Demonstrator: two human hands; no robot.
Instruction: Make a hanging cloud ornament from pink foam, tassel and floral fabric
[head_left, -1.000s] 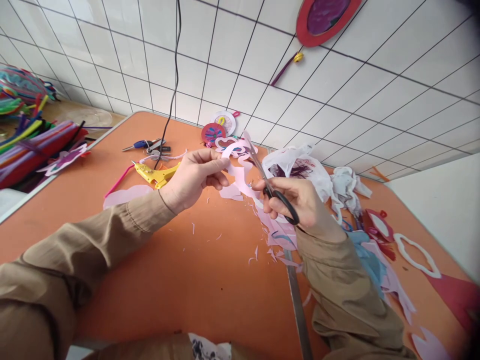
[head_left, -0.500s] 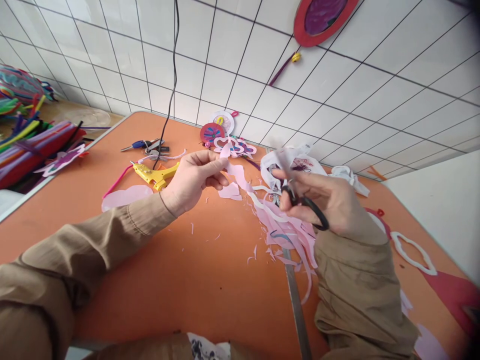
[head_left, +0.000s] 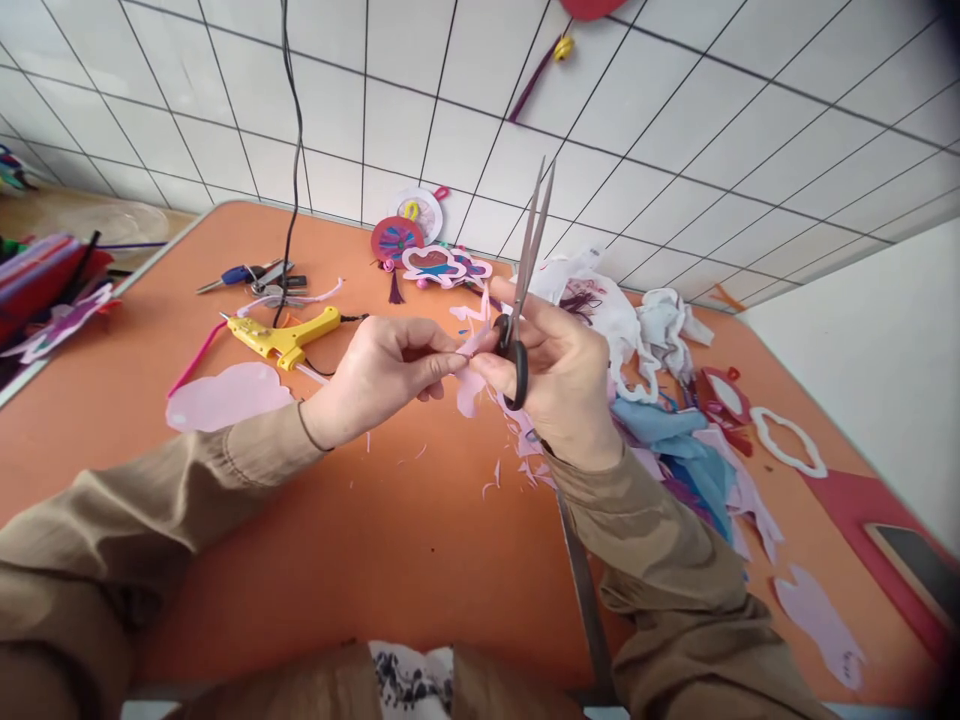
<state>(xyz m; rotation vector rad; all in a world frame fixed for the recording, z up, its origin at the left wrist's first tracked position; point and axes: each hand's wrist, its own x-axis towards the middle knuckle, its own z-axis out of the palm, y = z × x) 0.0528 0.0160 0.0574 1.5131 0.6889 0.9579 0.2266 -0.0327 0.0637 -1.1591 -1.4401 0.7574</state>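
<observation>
My left hand [head_left: 379, 375] pinches a small pale pink paper cutout [head_left: 471, 372] over the orange table [head_left: 360, 540]. My right hand [head_left: 559, 375] meets it at the same piece, thumb and fingertips on the paper, while its fingers sit in the black handles of the scissors [head_left: 525, 270]. The long blades point up toward the tiled wall, nearly together. Pink paper slivers [head_left: 517, 470] lie scattered on the table under both hands.
A yellow glue gun [head_left: 281, 338] with a black cord lies left of my hands, next to a pink cloud shape [head_left: 225, 395]. Finished paper ornaments [head_left: 439, 262] sit by the wall. Scrap paper and plastic pile [head_left: 675, 400] up on the right. Pipe cleaners [head_left: 45, 280] are far left.
My right hand came left to meet my left hand at the pink piece, and the scissors swung upright. The long pink strip no longer hangs from my left hand. The view shifted down.
</observation>
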